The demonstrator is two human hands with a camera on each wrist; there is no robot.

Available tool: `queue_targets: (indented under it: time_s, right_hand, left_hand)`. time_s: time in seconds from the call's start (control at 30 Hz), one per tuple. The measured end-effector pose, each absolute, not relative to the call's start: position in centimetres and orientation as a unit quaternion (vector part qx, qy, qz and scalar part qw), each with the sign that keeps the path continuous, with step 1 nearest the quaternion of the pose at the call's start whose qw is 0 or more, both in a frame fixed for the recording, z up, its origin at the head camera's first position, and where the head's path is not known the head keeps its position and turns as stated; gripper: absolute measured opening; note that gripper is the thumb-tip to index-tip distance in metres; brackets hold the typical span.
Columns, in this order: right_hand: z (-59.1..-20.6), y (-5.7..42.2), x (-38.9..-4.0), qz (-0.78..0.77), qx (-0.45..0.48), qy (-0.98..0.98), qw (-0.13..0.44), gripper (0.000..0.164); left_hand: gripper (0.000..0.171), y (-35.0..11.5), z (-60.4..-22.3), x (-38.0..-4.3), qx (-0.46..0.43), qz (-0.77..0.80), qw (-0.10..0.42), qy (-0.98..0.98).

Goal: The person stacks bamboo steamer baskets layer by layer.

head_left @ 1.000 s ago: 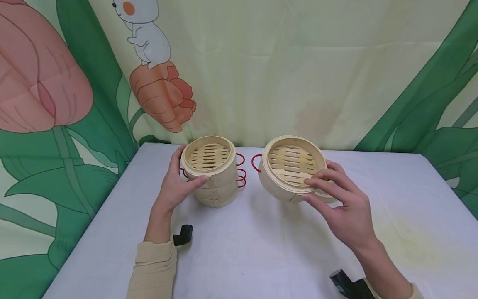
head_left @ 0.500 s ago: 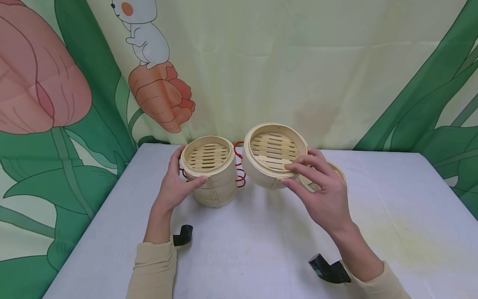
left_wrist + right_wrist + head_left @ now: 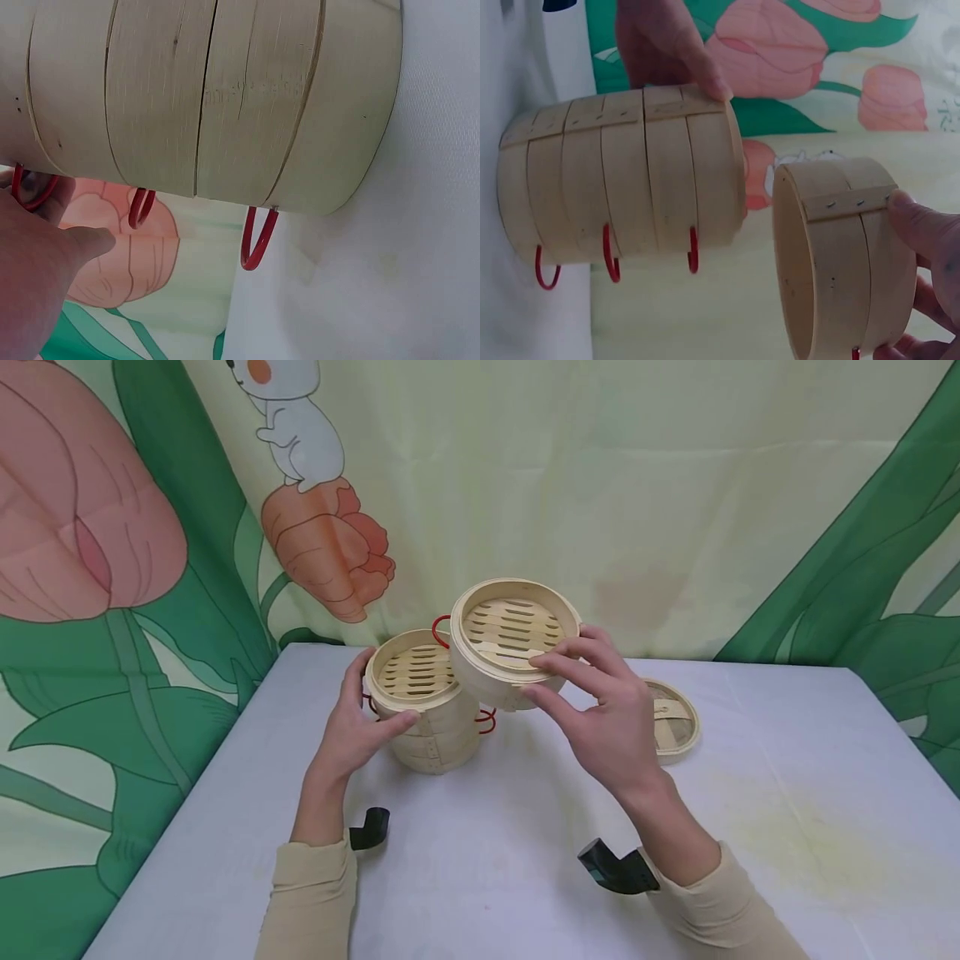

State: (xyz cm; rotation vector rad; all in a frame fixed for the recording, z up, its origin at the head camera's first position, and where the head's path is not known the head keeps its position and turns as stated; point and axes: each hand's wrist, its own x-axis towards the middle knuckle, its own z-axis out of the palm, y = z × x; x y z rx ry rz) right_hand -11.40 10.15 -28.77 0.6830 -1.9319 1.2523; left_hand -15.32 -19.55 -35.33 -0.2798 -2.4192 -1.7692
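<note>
My left hand (image 3: 348, 727) holds a stack of bamboo steamer baskets (image 3: 431, 743) standing on the table, its thumb along the front of the top rim and its fingers round the left side. Slats show inside the top basket. My right hand (image 3: 607, 718) pinches another steamer basket (image 3: 472, 672) by its right rim, slightly tilted and up in the air. In the head view it overlaps the stack's right side; the right wrist view shows a gap between this basket (image 3: 840, 277) and the stack (image 3: 615, 180). Red loop handles (image 3: 259, 236) stick out from the stack's side.
A round woven bamboo lid (image 3: 686, 743) lies on the white-covered table (image 3: 480, 877) right of the stack, partly behind my right hand. A printed curtain (image 3: 675, 510) hangs behind the table. Black wrist camera mounts (image 3: 618, 868) jut out from the wrists.
My right hand has carried its basket left and upward, from the right of the stack to above its right side. The lid has come into view. My left hand keeps its hold.
</note>
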Motion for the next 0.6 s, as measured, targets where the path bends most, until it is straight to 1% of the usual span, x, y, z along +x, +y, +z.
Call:
queue_targets:
  time_s: [0.17,0.6]
  right_hand:
    - [-28.7,9.2,-12.1,0.466,0.276,-0.751,0.376,0.03]
    - [-28.1,7.4,-13.3,0.459,0.272,-0.758,0.376,0.026]
  left_hand:
    - [0.109,-19.4,-35.3,-15.3,-0.092,-0.586,0.063,-0.803]
    - [0.109,-19.4,-35.3,-15.3,-0.079,-0.577,0.056,-0.811]
